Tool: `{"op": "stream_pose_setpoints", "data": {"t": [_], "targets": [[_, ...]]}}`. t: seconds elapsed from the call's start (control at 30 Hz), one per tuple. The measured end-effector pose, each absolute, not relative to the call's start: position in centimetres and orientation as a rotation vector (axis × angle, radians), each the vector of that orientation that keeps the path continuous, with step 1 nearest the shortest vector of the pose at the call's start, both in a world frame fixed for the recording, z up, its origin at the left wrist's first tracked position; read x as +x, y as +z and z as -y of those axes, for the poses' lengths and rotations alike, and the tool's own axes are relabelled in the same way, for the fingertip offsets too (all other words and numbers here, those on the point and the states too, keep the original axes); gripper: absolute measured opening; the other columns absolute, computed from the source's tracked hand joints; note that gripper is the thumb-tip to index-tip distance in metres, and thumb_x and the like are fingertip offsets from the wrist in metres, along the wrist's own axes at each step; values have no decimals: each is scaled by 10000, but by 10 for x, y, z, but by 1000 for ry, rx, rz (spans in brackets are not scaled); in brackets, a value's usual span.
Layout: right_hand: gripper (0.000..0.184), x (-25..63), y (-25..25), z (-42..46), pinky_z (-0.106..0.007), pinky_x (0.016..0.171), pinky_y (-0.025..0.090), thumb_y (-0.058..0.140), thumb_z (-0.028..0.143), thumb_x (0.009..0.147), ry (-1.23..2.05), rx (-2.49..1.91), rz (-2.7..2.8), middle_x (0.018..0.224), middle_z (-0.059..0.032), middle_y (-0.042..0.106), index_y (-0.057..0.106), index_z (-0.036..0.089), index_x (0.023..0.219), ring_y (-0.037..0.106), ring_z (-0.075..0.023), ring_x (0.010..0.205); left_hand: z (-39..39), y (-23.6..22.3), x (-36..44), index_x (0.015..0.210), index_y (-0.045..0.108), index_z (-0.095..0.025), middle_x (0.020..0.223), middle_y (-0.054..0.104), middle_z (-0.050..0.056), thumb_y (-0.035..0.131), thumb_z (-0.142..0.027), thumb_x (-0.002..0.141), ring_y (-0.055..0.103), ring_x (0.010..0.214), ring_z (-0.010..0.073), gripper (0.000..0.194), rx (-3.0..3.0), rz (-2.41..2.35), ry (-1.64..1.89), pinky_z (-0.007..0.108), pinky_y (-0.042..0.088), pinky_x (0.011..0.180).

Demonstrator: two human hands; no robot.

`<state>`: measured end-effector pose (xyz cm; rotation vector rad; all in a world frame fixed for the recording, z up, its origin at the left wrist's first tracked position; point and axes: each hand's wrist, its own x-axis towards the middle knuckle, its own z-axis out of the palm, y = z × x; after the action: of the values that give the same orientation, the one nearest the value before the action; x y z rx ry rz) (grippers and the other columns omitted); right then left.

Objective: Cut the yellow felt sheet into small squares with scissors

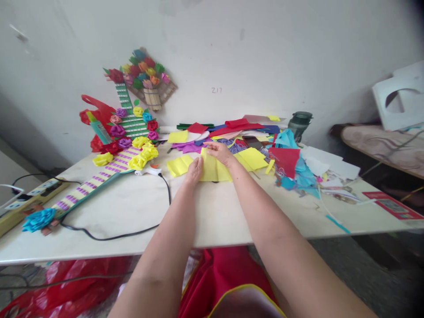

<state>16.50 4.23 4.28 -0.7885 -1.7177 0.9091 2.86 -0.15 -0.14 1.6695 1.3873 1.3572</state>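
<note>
On the counter (212, 221), the yellow sheet (217, 172) is central: the left hand (194, 170) grips its left edge in its fingers; the right hand (219, 152) touches its top, its grip unclear. A white cabled tool (149, 171) lies at nine o'clock, red cloth-like piece (285, 161) at three, dark bottle (300, 126) at two.

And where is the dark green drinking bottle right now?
In the head view, the drinking bottle stands at the back right of the table, near the wall, just behind the crumpled light-blue material.
</note>
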Motion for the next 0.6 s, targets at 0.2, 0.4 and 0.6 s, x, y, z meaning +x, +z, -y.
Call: {"op": "stream_pose_setpoints", "data": {"t": [0.2,0.4,0.6], "targets": [[408,164,47,-35,-331,888,429,517,93,660,884,-802,1784,1056,-95,652,636,94,1051,595,-177,948,10,5,31,807,548,-150,829,615,79,331,-468,852,559,814,196,387,1720,-1298,1315,292,429,733],[324,162,47,-35,-330,935,386,563,135,656,898,-796,1758,1050,-63,658,669,149,962,570,-178,1023,21,14,33,833,571,-137,870,625,87,340,-495,842,562,841,204,425,1675,-1272,1289,296,425,759],[217,162,46,-36,-309,807,426,606,225,625,836,-848,1753,830,-28,672,666,136,814,592,-169,825,16,10,31,745,534,-168,691,556,18,447,-525,772,520,687,157,369,1639,-1287,1269,271,415,643]]}}
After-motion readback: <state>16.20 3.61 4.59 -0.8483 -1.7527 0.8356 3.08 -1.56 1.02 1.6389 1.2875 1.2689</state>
